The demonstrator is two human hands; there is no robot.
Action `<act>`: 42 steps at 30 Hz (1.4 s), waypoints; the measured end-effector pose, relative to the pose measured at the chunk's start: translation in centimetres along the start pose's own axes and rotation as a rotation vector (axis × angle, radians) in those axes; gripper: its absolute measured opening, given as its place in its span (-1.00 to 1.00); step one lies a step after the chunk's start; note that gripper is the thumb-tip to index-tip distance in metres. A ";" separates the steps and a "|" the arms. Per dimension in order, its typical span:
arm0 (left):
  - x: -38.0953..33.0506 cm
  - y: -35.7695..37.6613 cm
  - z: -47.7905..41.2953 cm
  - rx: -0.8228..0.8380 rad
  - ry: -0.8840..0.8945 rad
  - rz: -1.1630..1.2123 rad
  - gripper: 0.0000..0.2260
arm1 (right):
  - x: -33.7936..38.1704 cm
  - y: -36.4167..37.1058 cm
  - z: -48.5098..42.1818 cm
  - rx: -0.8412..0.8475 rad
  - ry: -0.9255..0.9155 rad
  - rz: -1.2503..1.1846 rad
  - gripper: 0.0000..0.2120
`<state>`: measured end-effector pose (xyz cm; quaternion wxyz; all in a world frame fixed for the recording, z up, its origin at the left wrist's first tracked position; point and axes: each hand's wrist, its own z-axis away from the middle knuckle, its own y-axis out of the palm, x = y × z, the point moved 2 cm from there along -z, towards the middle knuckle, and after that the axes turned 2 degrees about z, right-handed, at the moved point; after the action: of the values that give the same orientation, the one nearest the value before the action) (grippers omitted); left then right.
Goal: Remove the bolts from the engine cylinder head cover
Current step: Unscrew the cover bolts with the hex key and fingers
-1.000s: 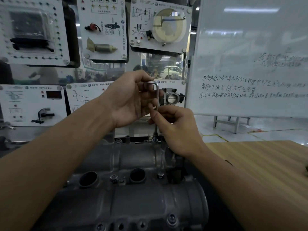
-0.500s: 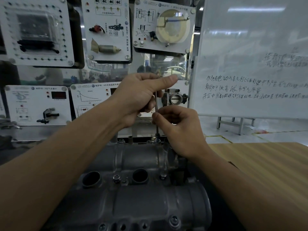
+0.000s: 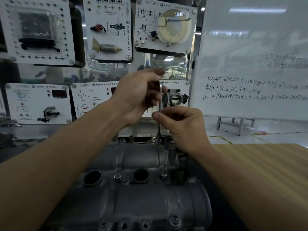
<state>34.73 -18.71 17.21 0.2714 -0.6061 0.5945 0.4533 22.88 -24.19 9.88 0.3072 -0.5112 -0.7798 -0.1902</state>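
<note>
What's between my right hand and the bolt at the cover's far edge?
Head view: only the hex key, its upright shaft running from the right hand down to the bolt.

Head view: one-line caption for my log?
Left hand and right hand hold an upright hex key on a far-edge bolt of the cylinder head cover.

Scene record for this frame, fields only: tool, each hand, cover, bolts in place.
tool: hex key, upright, tip on a far-edge bolt
left hand: grips the key's upper end
right hand: pinches the shaft lower down
cover: grey cylinder head cover below the hands
seated bolts: centre bolt, near-edge bolt
right of cover: wooden table
</note>
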 end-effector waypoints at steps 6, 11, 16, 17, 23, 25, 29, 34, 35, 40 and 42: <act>-0.4 -2.8 -0.3 0.315 -0.126 -0.027 -0.62 | -0.4 -0.2 0.0 0.087 0.013 0.054 -0.84; 0.2 -3.5 -0.2 0.457 -0.038 -0.442 -0.76 | -0.4 -0.2 0.1 0.153 -0.021 0.172 -0.77; 0.2 -2.9 0.0 0.349 0.148 -0.613 -0.88 | -0.1 -0.1 0.3 0.175 0.000 0.154 -0.77; 0.1 -2.8 0.0 0.337 0.170 -0.618 -0.90 | 0.0 -0.1 0.3 0.175 -0.012 0.153 -0.80; 0.5 -2.0 0.1 0.299 0.217 -0.622 -0.77 | 0.1 -0.2 0.4 0.084 -0.047 0.102 -0.87; 0.6 -1.9 0.1 0.351 0.156 -0.620 -0.78 | 0.0 -0.2 0.3 0.083 -0.051 0.126 -0.84; 0.4 -2.1 0.0 0.395 0.152 -0.578 -0.81 | 0.2 -0.1 0.3 0.163 -0.015 0.133 -0.77; 0.3 -2.2 0.0 0.333 0.191 -0.593 -0.88 | 0.2 0.1 0.3 0.211 0.035 0.116 -0.72; 0.3 -2.1 0.0 0.311 0.204 -0.582 -0.91 | 0.1 0.1 0.3 0.196 0.041 0.115 -0.76; 0.3 -2.3 -0.4 0.206 0.277 -0.534 -0.84 | -0.3 -0.3 0.3 0.146 0.010 0.117 -0.94; 0.5 -2.2 -0.4 0.210 0.295 -0.540 -0.85 | -0.4 -0.3 0.2 0.137 -0.007 0.129 -0.91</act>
<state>36.89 -18.95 16.52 0.3537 -0.7700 0.4885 0.2084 22.67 -24.53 9.47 0.3501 -0.5390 -0.7575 -0.1144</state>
